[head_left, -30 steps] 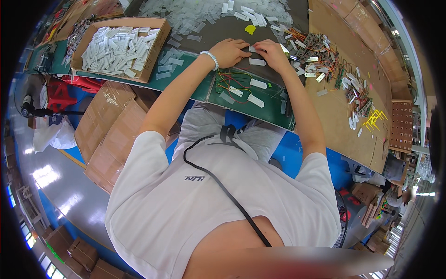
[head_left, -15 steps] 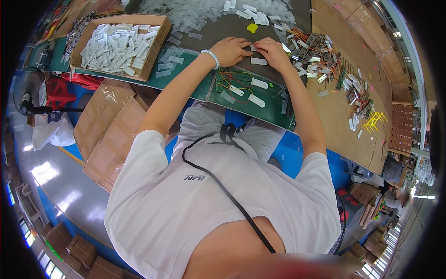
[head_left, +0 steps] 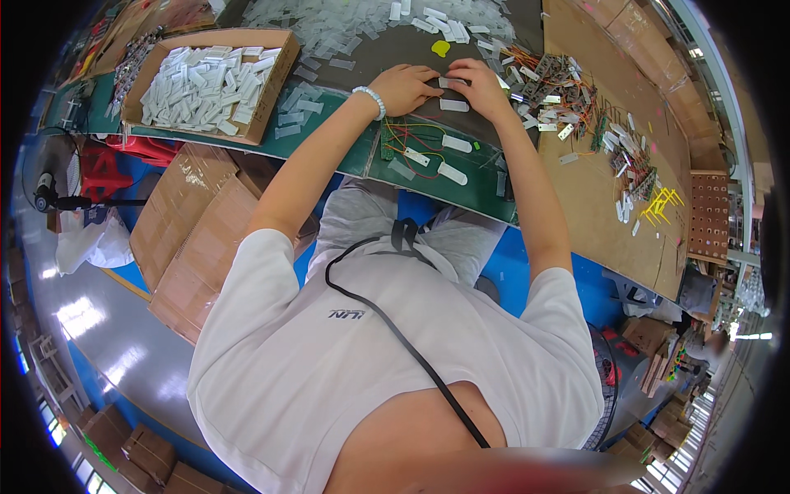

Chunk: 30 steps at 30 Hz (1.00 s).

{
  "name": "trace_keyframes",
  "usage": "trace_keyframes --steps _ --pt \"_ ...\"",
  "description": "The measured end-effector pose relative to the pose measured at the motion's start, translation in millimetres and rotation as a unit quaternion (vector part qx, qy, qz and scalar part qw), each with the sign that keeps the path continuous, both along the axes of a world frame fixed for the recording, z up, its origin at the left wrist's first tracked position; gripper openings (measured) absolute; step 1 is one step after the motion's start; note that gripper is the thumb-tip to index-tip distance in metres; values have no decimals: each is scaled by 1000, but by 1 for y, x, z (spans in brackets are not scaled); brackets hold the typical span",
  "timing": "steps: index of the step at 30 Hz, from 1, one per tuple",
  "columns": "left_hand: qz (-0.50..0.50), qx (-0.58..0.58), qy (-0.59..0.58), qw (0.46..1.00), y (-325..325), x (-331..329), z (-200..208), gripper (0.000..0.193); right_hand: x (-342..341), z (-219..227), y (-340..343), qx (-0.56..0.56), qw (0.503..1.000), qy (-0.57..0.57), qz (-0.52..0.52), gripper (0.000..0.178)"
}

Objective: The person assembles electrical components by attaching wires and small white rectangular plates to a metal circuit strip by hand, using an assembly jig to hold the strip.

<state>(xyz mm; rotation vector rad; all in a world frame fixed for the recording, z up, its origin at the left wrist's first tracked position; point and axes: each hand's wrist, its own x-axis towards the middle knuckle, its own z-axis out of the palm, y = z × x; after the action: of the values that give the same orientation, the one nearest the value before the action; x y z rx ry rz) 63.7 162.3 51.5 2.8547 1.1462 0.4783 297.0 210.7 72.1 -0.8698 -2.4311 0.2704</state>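
At the far middle of the green-topped table (head_left: 341,152), a small pale plastic piece (head_left: 451,83) lies between my fingertips. My left hand (head_left: 403,90), with a beaded bracelet at the wrist, pinches its left end. The fingers of my right hand (head_left: 480,86) are closed on its right end. Just nearer lies a flat white rectangular piece (head_left: 453,105). Closer to the table's edge are two white round-ended pieces (head_left: 456,143), a white piece with holes (head_left: 417,156), thin red and yellow wires (head_left: 411,132) and a green circuit board (head_left: 387,142).
A cardboard tray (head_left: 282,72) full of white pieces stands at the left. Clear strips (head_left: 300,25) pile up at the back, near a yellow blob (head_left: 440,49). Wired parts (head_left: 568,95) and yellow plastic frames (head_left: 661,203) lie on cardboard (head_left: 609,235) at the right.
More of the pale piece shows between my fingertips now, as the right fingers have shifted slightly. The whole view has moved a little; the other parts stay in place.
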Motion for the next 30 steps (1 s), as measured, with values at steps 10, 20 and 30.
trace_keyframes --steps 10,20,30 --pt "8 -17 11 1000 3 -2 -3 34 88 20 -139 -173 897 -104 -394 53" --pt "18 -25 15 999 3 -3 -6 38 109 18 -139 -386 837 -25 -387 44" --pt "18 -21 7 1000 2 -2 -7 38 37 25 -167 -418 814 199 -350 27"
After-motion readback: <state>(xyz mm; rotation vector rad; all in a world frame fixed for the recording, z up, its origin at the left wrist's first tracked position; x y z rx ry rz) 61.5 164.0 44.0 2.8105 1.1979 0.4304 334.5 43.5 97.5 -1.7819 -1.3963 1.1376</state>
